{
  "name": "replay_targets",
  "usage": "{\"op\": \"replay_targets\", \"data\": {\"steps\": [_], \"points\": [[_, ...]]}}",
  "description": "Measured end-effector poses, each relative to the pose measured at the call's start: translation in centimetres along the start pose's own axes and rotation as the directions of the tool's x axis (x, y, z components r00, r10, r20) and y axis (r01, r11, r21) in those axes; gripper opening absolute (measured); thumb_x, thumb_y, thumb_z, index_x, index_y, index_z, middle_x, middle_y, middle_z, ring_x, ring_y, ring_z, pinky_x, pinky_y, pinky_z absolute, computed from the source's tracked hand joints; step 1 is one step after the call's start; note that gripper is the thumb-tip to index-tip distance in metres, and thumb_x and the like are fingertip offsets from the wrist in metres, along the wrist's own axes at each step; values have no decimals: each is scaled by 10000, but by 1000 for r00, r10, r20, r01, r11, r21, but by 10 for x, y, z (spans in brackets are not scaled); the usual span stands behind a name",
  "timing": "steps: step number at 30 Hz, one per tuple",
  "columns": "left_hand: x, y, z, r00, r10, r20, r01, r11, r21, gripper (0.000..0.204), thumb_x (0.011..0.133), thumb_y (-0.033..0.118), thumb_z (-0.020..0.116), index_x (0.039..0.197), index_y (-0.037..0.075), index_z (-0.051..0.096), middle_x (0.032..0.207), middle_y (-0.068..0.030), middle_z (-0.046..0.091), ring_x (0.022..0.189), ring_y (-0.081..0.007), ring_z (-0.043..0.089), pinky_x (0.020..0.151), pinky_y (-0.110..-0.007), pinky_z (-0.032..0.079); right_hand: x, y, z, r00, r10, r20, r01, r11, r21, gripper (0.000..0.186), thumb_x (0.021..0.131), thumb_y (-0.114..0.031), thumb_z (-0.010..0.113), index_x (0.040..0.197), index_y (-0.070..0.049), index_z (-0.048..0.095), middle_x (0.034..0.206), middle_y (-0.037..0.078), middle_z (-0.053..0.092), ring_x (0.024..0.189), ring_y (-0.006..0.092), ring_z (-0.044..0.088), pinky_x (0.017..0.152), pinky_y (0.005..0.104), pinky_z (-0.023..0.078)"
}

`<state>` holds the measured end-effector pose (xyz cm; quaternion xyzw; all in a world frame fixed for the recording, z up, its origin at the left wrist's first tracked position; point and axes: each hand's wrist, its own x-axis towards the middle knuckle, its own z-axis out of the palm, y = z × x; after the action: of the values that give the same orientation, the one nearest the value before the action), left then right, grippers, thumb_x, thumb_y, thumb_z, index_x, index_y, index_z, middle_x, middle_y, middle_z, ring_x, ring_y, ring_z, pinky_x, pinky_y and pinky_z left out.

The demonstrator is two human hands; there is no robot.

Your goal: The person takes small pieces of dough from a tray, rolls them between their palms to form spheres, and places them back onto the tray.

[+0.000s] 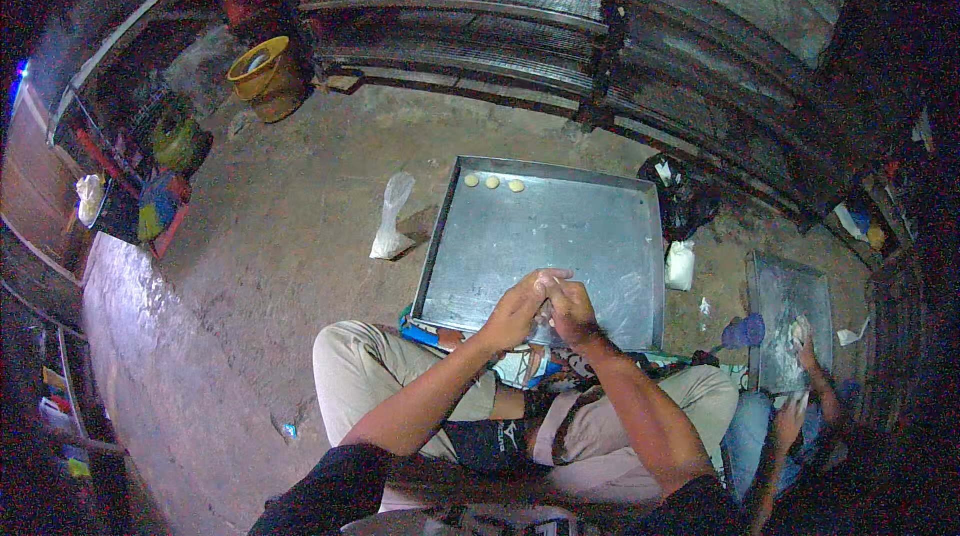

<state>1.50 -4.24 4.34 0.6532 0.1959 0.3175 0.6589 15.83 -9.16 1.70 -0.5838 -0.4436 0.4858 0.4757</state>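
- 3 pale rounds (471, 180), prob. dough, lie in a row near the top left corner of the metal tray (575, 231), approx. mid-frame; these seem done.
- L hand (514, 312) and R hand (574, 314) meet over the tray's lower part; fingers overlap, so I can't tell how open they are, or if they hold a pc.
- With 3 pcs. down, I'd judge it an early stage; qty. left I can't tell.

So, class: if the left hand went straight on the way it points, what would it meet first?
The right hand, apparently touching it in front of the metal tray, though depth is hard to judge.
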Motion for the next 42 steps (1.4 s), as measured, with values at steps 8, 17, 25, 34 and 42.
{"op": "replay_targets", "data": {"steps": [8, 17, 25, 34, 42], "points": [[0, -21, -11, 950, -277, -142, 214, 912, -349, 456, 1062, 360, 389, 1190, -8, 627, 892, -82, 681, 729, -126, 633, 611, -256, 511, 1, -10, 2, 979, 90, 185, -151, 925, 349, 470, 1046, -426, 381, 1181, -35, 604, 898, 63, 665, 706, 149, 606, 650, 310, 489], [5, -30, -12, 987, -153, -37, 142, 966, -214, 499, 1065, 381, 362, 1301, -13, 556, 1102, -114, 658, 961, -164, 619, 875, -295, 492, 2, -1, -3, 985, 133, 112, -169, 884, 437, 361, 976, -331, 576, 1120, -14, 672, 847, 37, 661, 697, 127, 594, 634, 286, 484], [4, -19, 2, 993, 48, -107, -45, 999, 30, 409, 1057, 320, 417, 1284, 6, 549, 1150, -104, 651, 1050, -186, 603, 936, -318, 471, 6, 8, -5, 998, 2, -66, 6, 993, 121, 403, 992, -364, 530, 1099, -4, 679, 866, 38, 688, 759, 138, 623, 676, 281, 493], [-1, -24, -16, 931, -103, -350, 212, 933, 290, 330, 1036, 273, 478, 1043, 1, 666, 855, -67, 697, 708, -148, 634, 644, -334, 515, 9, 9, 9, 949, 258, 179, -311, 856, 414, 535, 987, -581, 419, 1066, -87, 608, 872, 42, 645, 734, 155, 597, 684, 321, 499], [3, -10, -11, 948, 289, 135, -314, 771, 554, 407, 997, 216, 499, 1341, -2, 502, 1300, -212, 550, 1171, -378, 538, 1038, -425, 393, 5, 6, -11, 991, -134, -13, 134, 990, 38, 386, 1001, -413, 504, 865, -69, 617, 752, 27, 593, 667, 108, 576, 608, 277, 469]]}}
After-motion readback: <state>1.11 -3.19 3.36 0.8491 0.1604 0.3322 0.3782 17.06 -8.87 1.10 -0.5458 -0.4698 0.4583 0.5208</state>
